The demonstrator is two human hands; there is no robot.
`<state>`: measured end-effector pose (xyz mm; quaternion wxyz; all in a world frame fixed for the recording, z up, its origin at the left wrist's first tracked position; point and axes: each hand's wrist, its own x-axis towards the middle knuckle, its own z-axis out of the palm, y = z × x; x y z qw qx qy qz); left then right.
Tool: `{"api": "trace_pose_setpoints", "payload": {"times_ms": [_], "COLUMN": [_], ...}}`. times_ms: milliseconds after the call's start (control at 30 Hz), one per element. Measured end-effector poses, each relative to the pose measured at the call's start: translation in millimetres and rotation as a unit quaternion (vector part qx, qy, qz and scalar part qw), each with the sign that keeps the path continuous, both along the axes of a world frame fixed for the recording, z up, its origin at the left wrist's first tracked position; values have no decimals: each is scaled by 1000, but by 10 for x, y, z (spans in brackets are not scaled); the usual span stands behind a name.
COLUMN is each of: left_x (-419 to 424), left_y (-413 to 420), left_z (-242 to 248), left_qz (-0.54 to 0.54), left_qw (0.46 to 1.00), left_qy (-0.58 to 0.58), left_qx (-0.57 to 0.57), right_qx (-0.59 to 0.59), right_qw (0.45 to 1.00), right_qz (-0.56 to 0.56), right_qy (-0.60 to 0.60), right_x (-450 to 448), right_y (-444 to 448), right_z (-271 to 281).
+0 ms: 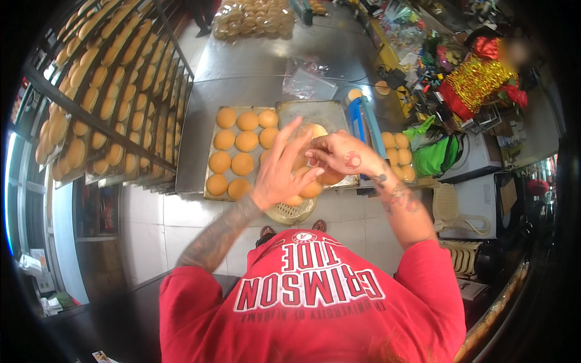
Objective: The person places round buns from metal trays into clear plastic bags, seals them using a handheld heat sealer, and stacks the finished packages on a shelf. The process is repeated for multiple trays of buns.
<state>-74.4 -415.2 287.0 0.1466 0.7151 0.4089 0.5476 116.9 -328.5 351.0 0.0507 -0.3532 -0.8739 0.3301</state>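
Note:
Several round golden buns hang together below my hands at the tray's front edge, seemingly inside a clear plastic bag whose outline is hard to make out. My right hand has its fingertips pinched together at what looks like the top of this bag. Beside it, my left hand has its fingers and thumb spread, with its back to the camera. Whether its palm grips the bag is hidden. Behind the hands, a pale bun shows near a worn metal tray. Left of that stands a baking tray with rows of buns.
A tall rack of bun trays stands left of the steel table. Flat plastic bags lie beyond the trays. A blue holder and more buns are at right. A woven stool is below the table edge.

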Motion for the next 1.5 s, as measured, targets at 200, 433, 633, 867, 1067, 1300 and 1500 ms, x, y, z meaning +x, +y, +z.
{"api": "trace_pose_setpoints", "payload": {"times_ms": [200,433,633,867,1067,1300,1500], "left_x": [280,505,765,572,-608,244,430], "left_y": [835,547,583,833,884,493,609], "left_z": [1151,1787,2233,2362,190,-2254,-2658], "left_qz": [-185,-90,-60,-117,-205,-329,-300], "left_qw": [915,925,925,937,888,616,514], "left_qy": [355,366,375,306,-375,-363,-389], "left_qx": [57,38,12,121,-169,-617,-703], "right_qx": [198,469,426,514,151,-88,-236], "right_qw": [978,880,902,846,841,701,709], "right_qz": [63,47,-76,-59,-361,-634,-634], "right_qy": [-3,61,8,131,373,313,202], "right_x": [1034,2154,2348,1194,1190,1856,2435], "right_y": [-35,-73,-92,256,217,-616,-539], "right_z": [974,1417,1480,1075,10,-2360,-3217]}}
